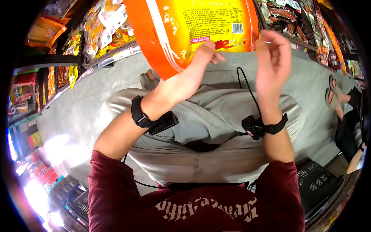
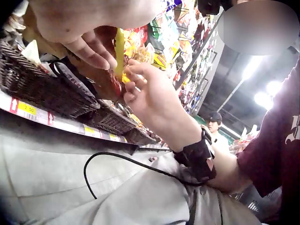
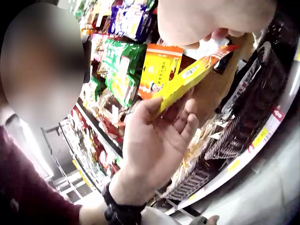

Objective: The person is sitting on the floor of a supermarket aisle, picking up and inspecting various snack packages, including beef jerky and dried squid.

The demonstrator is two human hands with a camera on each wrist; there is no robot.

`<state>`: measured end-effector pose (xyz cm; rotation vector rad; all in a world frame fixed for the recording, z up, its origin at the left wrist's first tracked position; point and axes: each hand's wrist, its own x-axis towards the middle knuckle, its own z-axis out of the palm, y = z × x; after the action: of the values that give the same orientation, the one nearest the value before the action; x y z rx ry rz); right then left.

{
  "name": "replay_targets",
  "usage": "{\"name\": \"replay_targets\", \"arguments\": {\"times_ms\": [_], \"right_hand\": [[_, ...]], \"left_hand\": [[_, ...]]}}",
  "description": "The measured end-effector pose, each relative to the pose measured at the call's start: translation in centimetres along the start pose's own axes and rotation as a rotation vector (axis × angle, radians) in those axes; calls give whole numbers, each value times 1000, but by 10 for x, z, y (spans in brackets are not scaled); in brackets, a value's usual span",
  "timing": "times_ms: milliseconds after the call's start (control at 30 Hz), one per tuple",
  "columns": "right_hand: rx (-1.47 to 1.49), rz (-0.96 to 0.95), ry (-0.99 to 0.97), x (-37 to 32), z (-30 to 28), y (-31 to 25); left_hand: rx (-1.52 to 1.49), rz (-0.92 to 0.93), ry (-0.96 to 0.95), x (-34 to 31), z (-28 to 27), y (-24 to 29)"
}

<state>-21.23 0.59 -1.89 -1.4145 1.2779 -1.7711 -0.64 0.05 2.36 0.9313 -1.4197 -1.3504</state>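
A large orange and yellow food bag with printed text and a barcode stands raised in front of the person in the head view. My left hand grips its lower part, thumb over the printed face and fingers behind. At the bag's right edge, my right hand has thumb and index fingertip together, the other fingers curled. In the right wrist view the bag appears nearly edge-on, held by the left hand. The left wrist view has the right hand by a yellow strip of the bag.
Wicker baskets of packaged snacks line a low shelf with price labels. Hanging packets fill the rack above. The person's knees are bent below the hands. Another person's sandalled feet are at the right.
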Motion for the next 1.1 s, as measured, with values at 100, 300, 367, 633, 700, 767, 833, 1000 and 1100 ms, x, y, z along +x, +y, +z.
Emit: {"name": "replay_targets", "arguments": {"times_ms": [100, 300, 367, 633, 700, 767, 833, 1000, 1100], "right_hand": [[105, 83, 170, 10, -7, -4], [229, 538, -29, 10, -18, -5], [237, 564, -20, 11, -19, -7], [488, 530, -21, 16, -32, -1], [444, 498, -19, 17, -31, -4], [321, 469, 5, 19, -27, -9], [270, 451, -26, 14, -25, -7], [306, 428, -40, 11, -17, 7], [365, 520, -17, 14, -20, 3]], "left_hand": [[69, -10, -79, -2, -5, 1], [57, -50, -221, -7, -5, -12], [79, -69, -247, -8, -10, -19], [116, -102, -204, -7, 0, -20], [137, -117, -156, -7, 2, -22], [171, -191, -128, -6, 2, -25], [150, -187, -100, -9, 10, -23], [223, -108, -84, -10, 9, -23], [134, -31, -78, -11, 8, -25]]}}
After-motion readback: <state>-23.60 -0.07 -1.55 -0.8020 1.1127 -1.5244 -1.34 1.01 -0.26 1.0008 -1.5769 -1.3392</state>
